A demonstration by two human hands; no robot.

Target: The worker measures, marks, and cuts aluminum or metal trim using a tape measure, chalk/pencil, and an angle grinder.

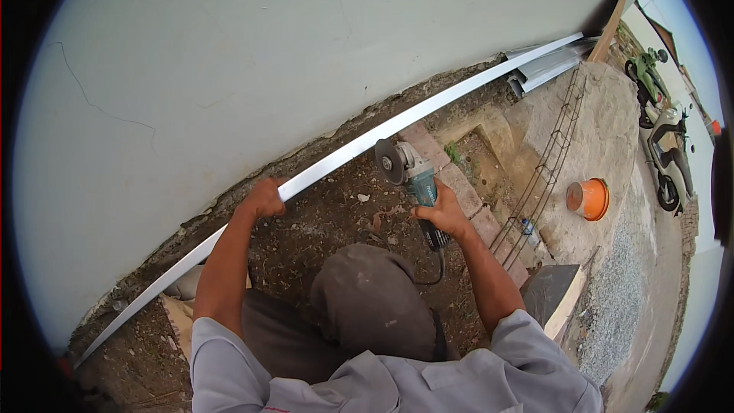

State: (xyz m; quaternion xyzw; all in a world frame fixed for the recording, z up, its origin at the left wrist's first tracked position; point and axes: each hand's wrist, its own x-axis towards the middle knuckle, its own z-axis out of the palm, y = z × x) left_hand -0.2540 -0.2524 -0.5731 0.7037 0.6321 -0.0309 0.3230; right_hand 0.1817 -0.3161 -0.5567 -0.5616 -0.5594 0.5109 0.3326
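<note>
A long, pale metal profile (382, 131) runs diagonally along the foot of the wall, from lower left to upper right. My left hand (264, 199) is closed around it, left of the middle. In my right hand (448, 213) is a teal angle grinder (422, 183), gripped by its body. Its dark round disc (390, 161) is at the left end of the tool, close to the near side of the profile; a small gap shows between them. From the grinder's rear a black cord (438, 269) curves down beside my knee.
A plain wall (229, 69) rises beyond the profile. Metal sheets (550, 65) lie at its far right end. Right of me are a brick edging (459, 183), a wire rebar cage (547, 172), a plastic bottle (529, 231), an orange bucket (589, 199), gravel (615, 298) and parked motorbikes (667, 153).
</note>
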